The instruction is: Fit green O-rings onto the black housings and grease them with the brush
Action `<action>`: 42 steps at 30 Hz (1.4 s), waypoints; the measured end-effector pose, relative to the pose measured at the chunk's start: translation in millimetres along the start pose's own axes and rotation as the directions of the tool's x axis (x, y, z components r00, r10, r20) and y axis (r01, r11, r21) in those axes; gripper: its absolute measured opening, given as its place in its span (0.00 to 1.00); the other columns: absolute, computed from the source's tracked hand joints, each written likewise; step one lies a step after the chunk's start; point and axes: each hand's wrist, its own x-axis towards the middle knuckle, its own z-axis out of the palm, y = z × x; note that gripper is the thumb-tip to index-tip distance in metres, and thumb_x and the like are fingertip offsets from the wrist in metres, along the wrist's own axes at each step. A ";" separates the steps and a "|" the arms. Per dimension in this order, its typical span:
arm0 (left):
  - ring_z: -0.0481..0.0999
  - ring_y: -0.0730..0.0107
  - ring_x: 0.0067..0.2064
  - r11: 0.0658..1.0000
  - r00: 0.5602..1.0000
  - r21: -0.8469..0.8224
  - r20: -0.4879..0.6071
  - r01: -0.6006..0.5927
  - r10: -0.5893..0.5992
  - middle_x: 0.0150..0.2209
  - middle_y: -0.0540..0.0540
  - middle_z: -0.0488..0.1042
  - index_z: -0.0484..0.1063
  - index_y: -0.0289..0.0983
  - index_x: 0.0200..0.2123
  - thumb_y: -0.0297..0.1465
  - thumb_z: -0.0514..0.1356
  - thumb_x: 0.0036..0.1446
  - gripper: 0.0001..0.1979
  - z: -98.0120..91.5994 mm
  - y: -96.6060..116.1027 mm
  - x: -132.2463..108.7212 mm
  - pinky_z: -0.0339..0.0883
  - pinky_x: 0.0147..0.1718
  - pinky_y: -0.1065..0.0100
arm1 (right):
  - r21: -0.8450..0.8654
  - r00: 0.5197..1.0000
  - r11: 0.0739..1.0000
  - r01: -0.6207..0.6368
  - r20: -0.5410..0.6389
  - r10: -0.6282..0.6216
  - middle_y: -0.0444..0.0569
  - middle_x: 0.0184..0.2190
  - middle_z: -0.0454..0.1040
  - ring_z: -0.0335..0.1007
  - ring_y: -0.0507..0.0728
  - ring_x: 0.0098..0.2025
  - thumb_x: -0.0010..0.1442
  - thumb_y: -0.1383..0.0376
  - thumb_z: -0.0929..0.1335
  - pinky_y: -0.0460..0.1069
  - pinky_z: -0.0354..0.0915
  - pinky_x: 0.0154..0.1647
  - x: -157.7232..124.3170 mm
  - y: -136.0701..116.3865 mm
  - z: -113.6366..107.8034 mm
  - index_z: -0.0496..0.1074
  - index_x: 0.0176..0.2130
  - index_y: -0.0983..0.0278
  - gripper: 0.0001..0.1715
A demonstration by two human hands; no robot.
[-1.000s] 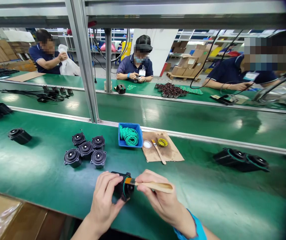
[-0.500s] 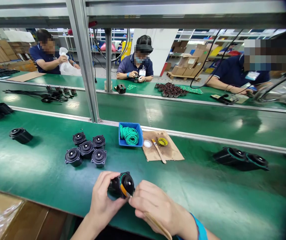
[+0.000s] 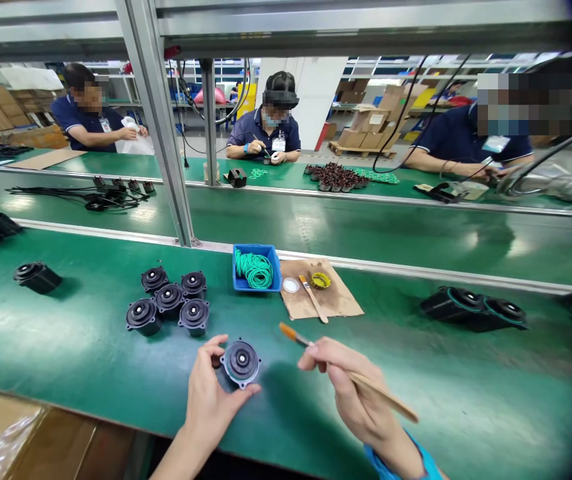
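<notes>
My left hand (image 3: 212, 387) wraps around a round black housing (image 3: 241, 360), its stepped top face turned up toward me and a thin green ring around its rim. To the right, my right hand (image 3: 353, 377) grips a paintbrush (image 3: 382, 395) by its wooden handle. The brush's orange bristles point left and stay apart from the housing. Several similar black housings (image 3: 169, 299) stand grouped beyond my left hand. Farther back, a blue bin (image 3: 257, 289) holds green rings (image 3: 255, 270). Beside it, a cardboard sheet (image 3: 343, 303) carries a second brush (image 3: 315, 300), a yellow-rimmed lid (image 3: 321, 280) and a white disc (image 3: 291, 285).
More black housings lie at the right (image 3: 473, 308) and left (image 3: 39, 277) of the green table. A metal post (image 3: 161, 127) rises at the table's back edge. Across the conveyor, several co-workers sit at a bench with piled small parts (image 3: 339, 177).
My right hand has drawn the brush away from the housing, to the right. The housing, tilted sideways before, now faces upward in my left hand. The view has shifted slightly.
</notes>
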 end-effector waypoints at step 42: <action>0.81 0.58 0.37 0.989 0.972 -0.046 0.183 -0.139 0.145 0.37 0.46 0.80 0.69 0.39 0.43 0.28 0.68 0.46 0.19 0.7 5.0 -8.7 0.77 0.35 0.62 | -0.237 0.862 0.969 0.076 0.504 0.055 0.55 0.44 0.72 0.67 0.62 0.45 0.54 0.48 0.73 0.56 0.64 0.47 21.9 -15.9 33.9 0.67 0.50 0.64 0.33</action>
